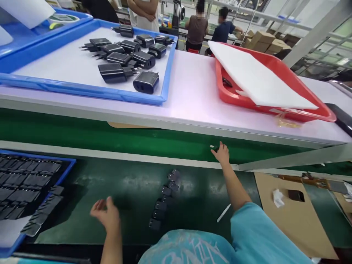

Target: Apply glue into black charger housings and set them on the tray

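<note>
R hand (221, 153) is hanging over the green strip (170, 141), thumb & fingers standing part-spread; a small dark item (216, 149) is showing btwn them, but can't tell whether they are gripping it. A white scrap (211, 146) is lying just beside the thumb. L hand (106, 213) is hovering above the surface (192, 212), fingers curling loosely, thumb standing apart, gripping nothing visible. Dark blocks (166, 190) are sitting in a crooked row btwn the hands, some touching.

CAUTION: if R fingers are pinching loosely, they are risking a drop onto the strip. A low L sweep twd the row would be risking a knock, b/c nothing visible is restraining the blocks. R forearm is passing nr a white stick (223, 213); a dropping elbow would be risking displacement. At far L, dark pieces (48, 209) are overlapping the blue tray (72, 163) edge; any sleeve catch would be risking a spill.
</note>
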`<action>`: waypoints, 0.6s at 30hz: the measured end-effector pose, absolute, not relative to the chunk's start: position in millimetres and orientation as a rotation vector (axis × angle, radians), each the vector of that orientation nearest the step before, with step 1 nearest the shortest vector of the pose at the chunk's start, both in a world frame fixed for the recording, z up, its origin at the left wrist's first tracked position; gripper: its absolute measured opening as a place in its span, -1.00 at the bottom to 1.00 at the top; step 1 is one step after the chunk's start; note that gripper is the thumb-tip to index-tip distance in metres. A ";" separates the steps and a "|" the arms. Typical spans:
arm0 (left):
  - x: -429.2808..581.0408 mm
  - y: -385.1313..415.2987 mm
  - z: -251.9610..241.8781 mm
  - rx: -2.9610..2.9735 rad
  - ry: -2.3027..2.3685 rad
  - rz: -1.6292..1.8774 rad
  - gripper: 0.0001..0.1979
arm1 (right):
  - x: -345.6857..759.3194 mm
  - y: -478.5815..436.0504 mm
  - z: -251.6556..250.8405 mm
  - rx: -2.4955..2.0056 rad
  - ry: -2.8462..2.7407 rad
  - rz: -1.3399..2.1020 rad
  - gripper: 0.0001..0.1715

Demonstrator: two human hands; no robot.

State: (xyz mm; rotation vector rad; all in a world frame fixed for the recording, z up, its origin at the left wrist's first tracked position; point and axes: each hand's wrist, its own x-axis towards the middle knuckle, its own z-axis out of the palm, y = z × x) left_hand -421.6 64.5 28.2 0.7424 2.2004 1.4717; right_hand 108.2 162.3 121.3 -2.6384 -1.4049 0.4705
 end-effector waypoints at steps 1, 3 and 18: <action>-404.9 66.7 27.6 0.777 2.164 1.443 -0.58 | 121.9 156.0 113.0 -2.702 -1.318 0.510 -0.40; -374.5 71.8 30.2 0.886 2.093 1.373 -0.58 | 137.1 150.1 95.6 -2.776 -1.208 0.616 -0.43; -252.2 46.9 75.4 1.674 1.711 0.501 -0.26 | 82.4 52.2 71.1 -2.406 -1.634 0.795 -0.12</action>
